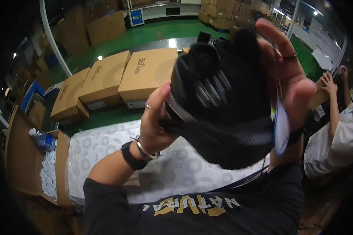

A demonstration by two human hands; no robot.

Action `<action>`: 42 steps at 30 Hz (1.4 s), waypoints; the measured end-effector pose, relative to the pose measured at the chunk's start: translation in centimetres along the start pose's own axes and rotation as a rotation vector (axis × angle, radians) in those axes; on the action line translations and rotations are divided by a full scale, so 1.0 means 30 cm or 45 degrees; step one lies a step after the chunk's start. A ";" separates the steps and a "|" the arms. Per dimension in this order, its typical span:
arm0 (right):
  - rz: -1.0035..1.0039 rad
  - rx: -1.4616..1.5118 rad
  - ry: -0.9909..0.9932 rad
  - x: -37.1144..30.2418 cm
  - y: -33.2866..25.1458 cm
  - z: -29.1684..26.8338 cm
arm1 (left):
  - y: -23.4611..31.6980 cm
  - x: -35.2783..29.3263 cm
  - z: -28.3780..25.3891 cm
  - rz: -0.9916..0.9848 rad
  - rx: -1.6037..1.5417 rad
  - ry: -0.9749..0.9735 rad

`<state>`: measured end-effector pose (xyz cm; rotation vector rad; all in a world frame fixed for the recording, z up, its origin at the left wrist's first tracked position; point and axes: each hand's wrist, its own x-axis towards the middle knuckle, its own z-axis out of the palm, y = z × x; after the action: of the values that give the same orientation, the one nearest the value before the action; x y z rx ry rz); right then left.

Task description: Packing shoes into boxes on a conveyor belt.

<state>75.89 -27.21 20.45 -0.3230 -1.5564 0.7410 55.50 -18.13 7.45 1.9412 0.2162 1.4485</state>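
Raised close in front of me is a black shoe (219, 113), smeared by motion, with pale stripes across its upper part. My left hand (155, 117) grips its lower left side, thumb on the near face. On the other side, my right hand (284, 70) holds the shoe's upper right edge, its fingers bent and partly hidden behind the black material. A clear-white oval tag with a blue edge (281, 129) hangs on a thin string beside my right palm. Whether a second shoe is in the bundle I cannot tell.
Below lies a table with a patterned white cover (106, 156). Three brown cartons (149, 74) stand beyond it on the green floor. To the left, an open box (60, 168) holds small white packets (49, 172) and a plastic bottle (43, 140). At right, another person's hand (328, 83) works.
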 end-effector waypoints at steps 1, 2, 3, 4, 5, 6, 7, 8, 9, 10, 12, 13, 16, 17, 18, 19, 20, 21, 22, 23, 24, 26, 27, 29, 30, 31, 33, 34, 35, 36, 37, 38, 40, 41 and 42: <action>-0.057 -0.243 -0.051 0.000 0.037 -0.013 | 0.052 -0.016 -0.015 -0.369 -0.442 -0.100; -0.165 -0.336 0.156 -0.021 0.129 0.032 | 0.111 -0.026 -0.036 -0.734 -0.885 -0.180; -0.080 -0.514 0.252 -0.030 0.196 0.060 | 0.159 -0.044 -0.022 -0.783 -1.116 -0.030; 0.003 -0.697 0.351 -0.046 0.245 0.057 | 0.203 -0.041 -0.063 -1.071 -0.992 -0.169; 0.417 -0.269 0.425 -0.053 0.311 0.053 | 0.205 -0.046 -0.131 -1.258 -0.884 -0.272; 0.831 0.168 0.477 -0.066 0.379 0.063 | 0.205 -0.065 -0.212 -1.446 -0.775 -0.368; 0.898 0.166 0.542 -0.097 0.419 0.080 | 0.206 -0.114 -0.293 -1.335 -0.340 -0.309; 0.955 0.178 0.593 -0.119 0.456 0.100 | 0.233 -0.165 -0.384 -1.210 0.116 -0.250; 0.957 0.075 0.597 -0.148 0.496 0.112 | 0.272 -0.216 -0.470 -1.243 0.714 -0.232; 0.963 -0.038 0.611 -0.194 0.540 0.112 | 0.305 -0.280 -0.551 -1.243 1.302 -0.233; 1.040 -0.271 0.490 -0.270 0.580 0.104 | 0.348 -0.439 -0.703 -1.441 1.958 -0.248; 1.062 -0.179 0.447 -0.293 0.593 0.094 | 0.357 -0.550 -0.735 -1.477 1.982 -0.237; 1.179 0.017 0.312 -0.296 0.570 0.098 | 0.376 -0.767 -0.772 -1.510 2.414 -0.188; 1.199 -0.027 0.273 -0.303 0.568 0.092 | 0.365 -0.775 -0.756 -1.515 2.373 -0.144; 1.191 -0.073 0.277 -0.317 0.566 0.077 | 0.350 -0.778 -0.736 -1.511 2.331 -0.106; 1.174 -0.047 0.302 -0.315 0.559 0.087 | 0.341 -0.785 -0.730 -1.379 2.408 -0.082; 1.158 -0.021 0.328 -0.313 0.551 0.096 | 0.346 -0.777 -0.719 -1.401 2.425 -0.073; 1.170 -0.058 0.303 -0.317 0.549 0.086 | 0.342 -0.757 -0.701 -1.336 2.380 -0.055; 1.181 -0.071 0.275 -0.322 0.553 0.070 | 0.348 -0.736 -0.680 -1.271 2.337 -0.037; 1.186 -0.102 0.248 -0.329 0.557 0.050 | 0.361 -0.714 -0.653 -1.071 2.314 0.036; 1.190 -0.139 0.229 -0.333 0.558 0.041 | 0.360 -0.709 -0.655 -1.077 2.321 0.040; 1.176 -0.166 0.206 -0.317 0.553 0.058 | 0.347 -0.692 -0.677 -0.940 1.866 -0.026; 1.153 -0.159 0.221 -0.314 0.550 0.062 | 0.334 -0.666 -0.696 -1.260 1.628 -0.062; 1.119 -0.125 0.205 -0.304 0.549 0.069 | 0.297 -0.678 -0.710 -1.272 1.996 -0.022; 1.118 -0.129 0.204 -0.307 0.551 0.063 | 0.267 -0.689 -0.718 -1.242 2.358 0.009; 1.153 -0.157 0.168 -0.316 0.552 0.054 | 0.251 -0.707 -0.727 -1.240 2.355 0.012; 1.190 -0.186 0.136 -0.323 0.549 0.050 | 0.238 -0.729 -0.743 -1.398 2.393 0.047; 1.194 -0.268 0.114 -0.323 0.542 0.057 | 0.236 -0.726 -0.743 -1.397 2.390 0.041; 1.196 -0.350 0.093 -0.323 0.534 0.061 | 0.235 -0.712 -0.744 -1.431 2.328 0.051; 1.194 -0.349 0.097 -0.318 0.524 0.061 | 0.244 -0.694 -0.740 -1.464 2.268 0.064; 1.022 -0.805 -0.090 -0.308 0.513 0.058 | 0.257 -0.675 -0.733 -1.457 2.271 0.062; 0.820 -1.251 -0.274 -0.296 0.499 0.049 | 0.270 -0.654 -0.723 -1.423 2.170 0.056; 0.192 -1.811 -0.438 -0.216 0.442 0.052 | 0.292 -0.628 -0.752 -1.370 2.087 0.057; 0.204 -1.608 -0.333 -0.174 0.439 0.077 | 0.305 -0.622 -0.817 -1.184 1.577 0.233; 0.260 -1.341 -0.203 -0.123 0.432 0.133 | 0.297 -0.599 -0.862 -0.972 1.050 0.368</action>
<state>69.68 -20.80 9.58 -1.2266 -1.9844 0.0239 23.52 -22.93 2.41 1.8417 1.7003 1.1574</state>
